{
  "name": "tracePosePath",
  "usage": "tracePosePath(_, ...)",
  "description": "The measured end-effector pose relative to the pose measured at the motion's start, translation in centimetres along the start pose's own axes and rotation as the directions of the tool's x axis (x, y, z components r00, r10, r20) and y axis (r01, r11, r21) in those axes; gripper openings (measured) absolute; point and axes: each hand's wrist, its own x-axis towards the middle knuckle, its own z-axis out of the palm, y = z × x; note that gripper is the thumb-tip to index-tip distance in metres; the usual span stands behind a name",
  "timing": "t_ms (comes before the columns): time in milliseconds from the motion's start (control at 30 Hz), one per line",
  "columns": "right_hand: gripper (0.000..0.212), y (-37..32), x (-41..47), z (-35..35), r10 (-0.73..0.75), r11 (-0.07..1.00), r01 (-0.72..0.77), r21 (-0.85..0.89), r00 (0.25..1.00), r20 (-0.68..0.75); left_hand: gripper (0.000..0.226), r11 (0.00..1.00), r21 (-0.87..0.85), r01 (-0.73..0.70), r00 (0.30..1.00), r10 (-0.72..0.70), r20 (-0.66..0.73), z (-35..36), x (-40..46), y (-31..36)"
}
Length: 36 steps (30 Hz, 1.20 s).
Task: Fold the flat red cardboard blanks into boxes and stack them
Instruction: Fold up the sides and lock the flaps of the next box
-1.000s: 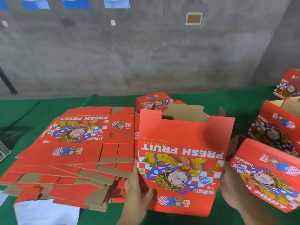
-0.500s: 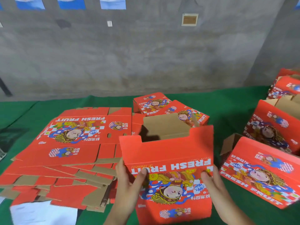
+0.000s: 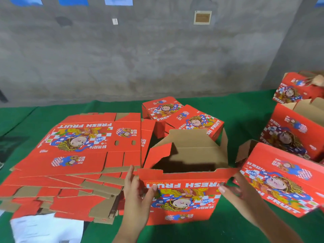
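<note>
Left hand [image 3: 138,193] pinches the near-left corner of the half-formed box [image 3: 184,195], thumb on its printed front; right hand [image 3: 245,199] holds the near-right corner. Box stands open-topped on the green surface [image 3: 245,111], nothing visible inside. Light, stiff cardboard, likely creasing easily; best held at corners. Flat blanks [image 3: 78,155] just left; folded boxes [image 3: 284,179] right.

left: flat blanks [image 3: 75,155] | right: folded boxes [image 3: 280,178] | beyond: green table [image 3: 245,109] bare
</note>
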Motion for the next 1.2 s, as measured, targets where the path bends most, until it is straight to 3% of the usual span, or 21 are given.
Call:
tracePosePath(67, 0.034, -1.1, 0.5, -0.2, 0.007, 0.998, -0.008, -0.069, 1.0, -0.017, 0.03, 0.992, 0.124, -0.021, 0.999, 0.025, -0.035, -0.5, 0.1, 0.3)
tracePosePath(133, 0.014, -1.9, 0.9, -0.2, 0.026, 0.989, -0.033, -0.141, 0.998, -0.052, 0.012, 0.963, 0.256, -0.088, 0.995, 0.098, -0.025, -1.0, 0.3, 0.7)
tracePosePath(200, 0.018, -2.2, 1.0, -0.2, -0.002, 0.976, -0.03, -0.215, 0.989, -0.148, 0.036, 0.901, 0.416, -0.124, 0.991, 0.089, 0.103, -1.5, 0.6, 0.7)
tracePosePath(300, 0.047, -1.6, 1.5, 0.5, -0.133, 0.965, 0.034, -0.261, 0.918, -0.373, 0.043, 0.918, 0.382, -0.109, 0.991, 0.069, 0.117, -1.8, 1.1, 1.8)
tracePosePath(367, 0.057, -1.3, 1.6, 1.1, -0.129, 0.971, 0.021, -0.238, 0.886, -0.446, 0.032, 0.966, 0.23, -0.116, 0.993, 0.116, 0.013, -1.6, 1.3, 2.7)
tracePosePath(500, 0.039, -1.6, 1.8, 1.8, 0.035, 0.992, -0.089, -0.091, 0.877, -0.479, 0.024, 0.986, 0.158, -0.045, 0.989, 0.066, -0.129, -0.8, 1.7, 3.5)
tracePosePath(567, 0.083, -2.0, 2.0, 1.6, 0.078, 0.995, -0.094, -0.016, 0.9, -0.43, 0.028, 0.991, 0.13, -0.011, 0.988, 0.031, -0.154, -0.7, 1.7, 3.7)
tracePosePath(633, 0.108, -2.2, 1.9, 1.4, -0.007, 0.994, -0.038, -0.106, 0.918, -0.397, 0.041, 1.0, 0.017, -0.004, 0.988, 0.006, -0.155, -0.6, 1.7, 3.7)
tracePosePath(700, 0.113, -2.2, 1.8, 1.5, -0.11, 0.984, 0.054, -0.172, 0.936, -0.334, 0.048, 1.0, 0.01, -0.018, 0.996, 0.019, -0.083, -0.7, 2.3, 3.6)
tracePosePath(833, 0.104, -2.4, 1.5, 2.5, -0.253, 0.94, 0.182, -0.289, 0.939, -0.233, 0.046, 0.867, 0.433, -0.247, 0.966, 0.188, 0.176, -1.7, 4.5, 3.3)
tracePosePath(933, 0.093, -1.4, 1.7, 2.9, -0.28, 0.914, 0.189, -0.359, 0.934, -0.222, 0.035, 0.883, 0.363, -0.296, 0.929, 0.178, 0.324, -2.4, 5.1, 3.5)
tracePosePath(1033, 0.09, -0.9, 1.6, 3.0, -0.253, 0.927, 0.162, -0.339, 0.937, -0.242, 0.03, 0.877, 0.343, -0.336, 0.906, 0.201, 0.374, -2.4, 5.8, 3.8)
tracePosePath(1133, 0.091, -0.7, 1.2, 3.0, -0.247, 0.926, 0.159, -0.342, 0.941, -0.232, 0.067, 0.726, 0.519, -0.452, 0.862, 0.204, 0.464, -1.9, 7.3, 4.9)
tracePosePath(1200, 0.093, -0.6, 0.9, 3.1, -0.24, 0.928, 0.156, -0.337, 0.944, -0.226, 0.075, 0.678, 0.586, -0.444, 0.857, 0.132, 0.497, -1.5, 8.4, 5.6)
